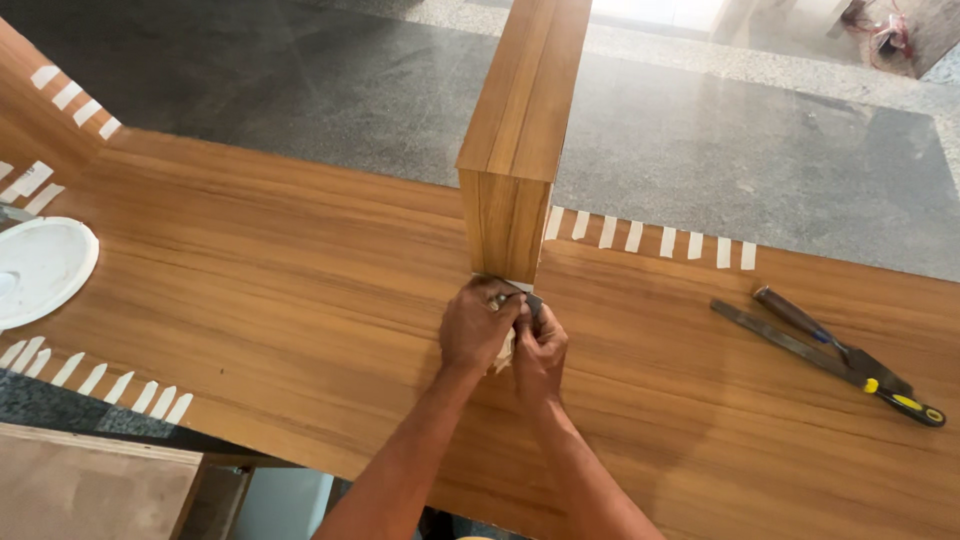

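The wide panel (300,300) and the upright post (520,150) are wood-grain laminate, smooth with a soft sheen. The tape strips (650,240) look like matt paper. The floor (300,90) is polished speckled grey stone. The white lid (40,265) looks like smooth plastic. The 2 tools (820,345) are dull metal.

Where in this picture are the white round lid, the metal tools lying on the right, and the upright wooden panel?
white round lid (42,268), head view, middle of its top.
metal tools (830,352), head view, where the blades cross.
upright wooden panel (508,225), head view, its near end face.
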